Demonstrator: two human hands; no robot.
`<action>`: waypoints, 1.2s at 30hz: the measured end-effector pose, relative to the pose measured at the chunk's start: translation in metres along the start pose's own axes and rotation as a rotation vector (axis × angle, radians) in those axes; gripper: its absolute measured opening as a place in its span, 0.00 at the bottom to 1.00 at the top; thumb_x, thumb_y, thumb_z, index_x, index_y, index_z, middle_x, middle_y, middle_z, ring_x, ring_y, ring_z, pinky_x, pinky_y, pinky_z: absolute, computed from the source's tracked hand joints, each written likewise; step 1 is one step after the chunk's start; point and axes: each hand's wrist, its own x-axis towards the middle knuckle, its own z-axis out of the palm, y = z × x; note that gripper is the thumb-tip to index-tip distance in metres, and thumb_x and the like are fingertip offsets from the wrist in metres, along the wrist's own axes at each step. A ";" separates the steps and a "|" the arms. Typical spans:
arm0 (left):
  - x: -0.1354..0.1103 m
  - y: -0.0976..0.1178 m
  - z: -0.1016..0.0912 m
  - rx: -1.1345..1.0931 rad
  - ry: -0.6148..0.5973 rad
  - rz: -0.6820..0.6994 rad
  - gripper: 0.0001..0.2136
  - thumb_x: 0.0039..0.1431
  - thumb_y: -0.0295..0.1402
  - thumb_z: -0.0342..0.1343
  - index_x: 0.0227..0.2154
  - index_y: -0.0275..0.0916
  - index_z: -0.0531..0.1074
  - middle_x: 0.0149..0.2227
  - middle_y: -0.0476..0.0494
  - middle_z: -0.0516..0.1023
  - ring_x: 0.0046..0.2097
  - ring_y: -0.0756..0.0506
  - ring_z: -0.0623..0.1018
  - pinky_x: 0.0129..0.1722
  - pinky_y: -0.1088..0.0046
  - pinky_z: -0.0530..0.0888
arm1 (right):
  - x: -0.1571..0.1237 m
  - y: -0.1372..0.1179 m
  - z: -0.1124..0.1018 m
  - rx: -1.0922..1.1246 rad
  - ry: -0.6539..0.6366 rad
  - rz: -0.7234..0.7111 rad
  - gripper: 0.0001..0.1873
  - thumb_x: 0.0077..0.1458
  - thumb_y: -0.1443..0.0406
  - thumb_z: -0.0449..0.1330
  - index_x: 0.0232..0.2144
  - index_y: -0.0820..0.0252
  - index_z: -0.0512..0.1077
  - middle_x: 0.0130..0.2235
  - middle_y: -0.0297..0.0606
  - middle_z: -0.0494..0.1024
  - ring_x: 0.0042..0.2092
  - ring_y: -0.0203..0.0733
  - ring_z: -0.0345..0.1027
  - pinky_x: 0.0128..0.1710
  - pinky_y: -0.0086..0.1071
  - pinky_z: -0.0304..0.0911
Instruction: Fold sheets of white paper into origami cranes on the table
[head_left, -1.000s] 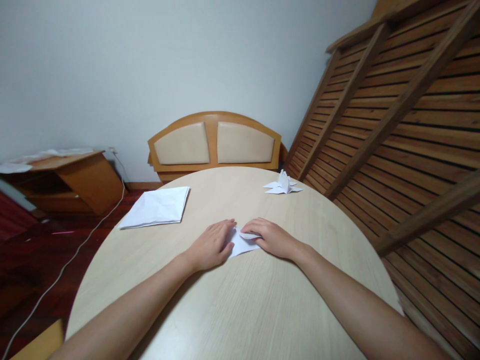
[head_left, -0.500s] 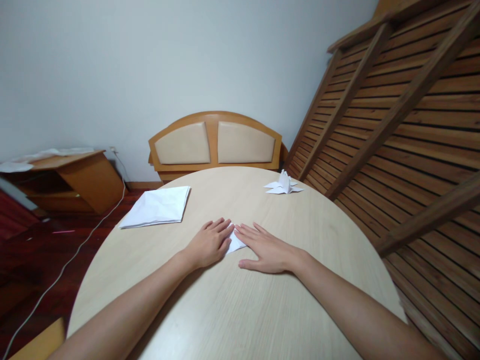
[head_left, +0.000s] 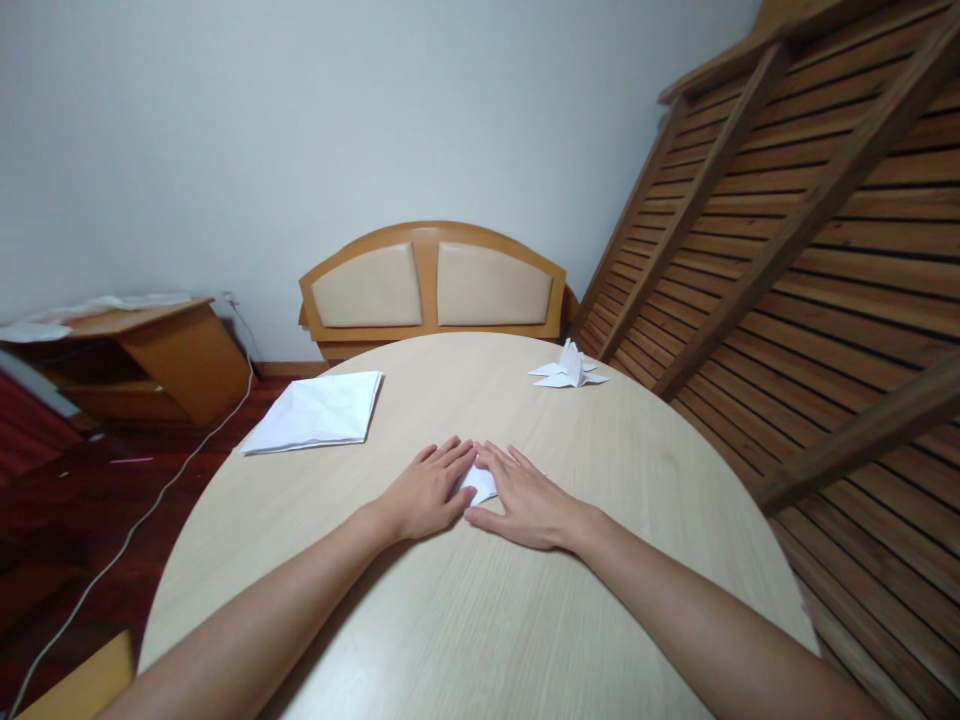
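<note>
A small folded sheet of white paper lies on the table under my two hands, its edges partly covered by them. My left hand rests flat on its left side, fingers stretched out and pointing away from me. From the right, my right hand lies over the paper's other side, fingers extended and thumb spread toward the near edge. The fingertips of both hands nearly meet at the paper's far end. Neither hand is closed around anything.
The round table has a stack of white paper at its left and folded paper cranes at the far right. Beyond it stands a padded headboard. A slatted wooden frame leans at the right; a desk stands left.
My right hand has shifted slightly left and its thumb has come closer to my left thumb. My left hand has moved slightly right. More of the paper's middle shows.
</note>
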 end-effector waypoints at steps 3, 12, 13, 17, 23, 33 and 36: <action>-0.001 0.003 -0.002 0.000 -0.005 -0.013 0.29 0.68 0.45 0.44 0.68 0.39 0.54 0.71 0.40 0.53 0.72 0.36 0.52 0.68 0.50 0.54 | -0.001 0.003 -0.002 0.005 -0.016 0.013 0.49 0.59 0.40 0.52 0.70 0.65 0.48 0.71 0.50 0.51 0.72 0.54 0.39 0.71 0.50 0.35; 0.000 0.001 0.002 -0.034 0.053 -0.014 0.33 0.66 0.44 0.46 0.67 0.30 0.48 0.69 0.29 0.57 0.71 0.36 0.53 0.69 0.53 0.53 | 0.000 0.006 -0.006 -0.014 -0.032 -0.041 0.51 0.57 0.38 0.54 0.70 0.62 0.49 0.71 0.48 0.51 0.73 0.54 0.38 0.71 0.51 0.34; 0.000 0.000 0.003 -0.041 0.052 -0.011 0.34 0.66 0.44 0.46 0.67 0.30 0.46 0.69 0.29 0.56 0.71 0.36 0.53 0.69 0.53 0.53 | 0.001 0.006 -0.005 -0.009 -0.030 -0.038 0.51 0.56 0.38 0.55 0.70 0.62 0.49 0.71 0.49 0.52 0.72 0.55 0.39 0.71 0.51 0.35; 0.001 -0.003 0.002 -0.024 0.038 -0.018 0.33 0.66 0.45 0.46 0.68 0.32 0.47 0.70 0.32 0.56 0.72 0.35 0.52 0.69 0.52 0.52 | 0.002 0.009 -0.004 0.008 -0.015 -0.029 0.52 0.55 0.39 0.57 0.70 0.61 0.49 0.71 0.49 0.52 0.72 0.56 0.40 0.70 0.53 0.36; 0.001 0.000 -0.002 0.021 0.017 -0.042 0.35 0.66 0.50 0.44 0.69 0.35 0.47 0.70 0.33 0.55 0.72 0.33 0.51 0.68 0.49 0.50 | -0.006 0.020 -0.011 0.006 -0.104 -0.020 0.52 0.55 0.37 0.55 0.71 0.57 0.47 0.72 0.43 0.48 0.73 0.59 0.33 0.71 0.54 0.34; 0.001 -0.008 -0.008 0.052 0.004 -0.090 0.34 0.67 0.51 0.45 0.69 0.35 0.49 0.68 0.33 0.61 0.71 0.32 0.51 0.68 0.46 0.49 | -0.014 0.024 -0.029 -0.027 -0.137 0.014 0.50 0.55 0.40 0.59 0.70 0.57 0.52 0.71 0.41 0.52 0.72 0.61 0.37 0.70 0.54 0.38; 0.000 -0.014 -0.011 0.061 0.007 -0.106 0.33 0.67 0.50 0.44 0.68 0.36 0.50 0.68 0.34 0.60 0.71 0.32 0.52 0.68 0.46 0.49 | -0.015 0.025 -0.034 -0.032 -0.125 0.004 0.48 0.55 0.41 0.60 0.69 0.57 0.56 0.70 0.42 0.56 0.72 0.61 0.39 0.70 0.54 0.40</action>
